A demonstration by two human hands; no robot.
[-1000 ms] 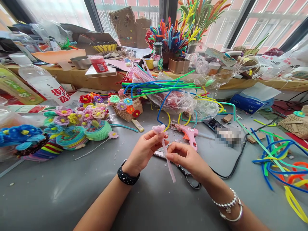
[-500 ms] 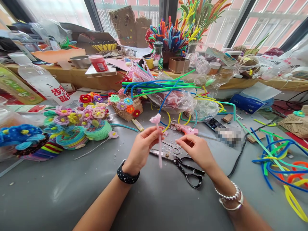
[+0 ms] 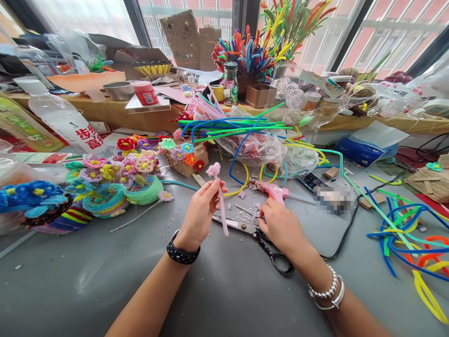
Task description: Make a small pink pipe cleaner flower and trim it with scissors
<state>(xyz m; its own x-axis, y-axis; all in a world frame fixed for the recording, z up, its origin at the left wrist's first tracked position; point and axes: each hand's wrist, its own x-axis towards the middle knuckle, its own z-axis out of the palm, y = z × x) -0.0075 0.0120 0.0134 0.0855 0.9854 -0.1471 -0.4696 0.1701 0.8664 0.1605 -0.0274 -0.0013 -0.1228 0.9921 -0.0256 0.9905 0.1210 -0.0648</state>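
Note:
My left hand (image 3: 200, 210) pinches a pale pink pipe cleaner (image 3: 222, 210), its top curled into a small fluffy flower head and its stem hanging downward. My right hand (image 3: 280, 224) reaches down to the table, thumb and fingers closed at the handle loops of small silver scissors (image 3: 245, 210). The fingers partly cover those loops. Under that hand lie larger black-handled scissors (image 3: 280, 263), blades pointing left. A pink glue gun (image 3: 274, 191) rests just beyond my right fingers.
Left stand pots of pipe-cleaner flowers (image 3: 140, 189) and a wicker basket (image 3: 182, 161). Green and blue pipe cleaners (image 3: 235, 125) lie over plastic bags behind. Loose pipe cleaners (image 3: 403, 234) and a black cable (image 3: 345, 236) spread at right, near a phone (image 3: 310, 181).
My left hand has moved slightly left and down with the pink pipe cleaner. My right hand has lowered leftward onto the small scissors' handles.

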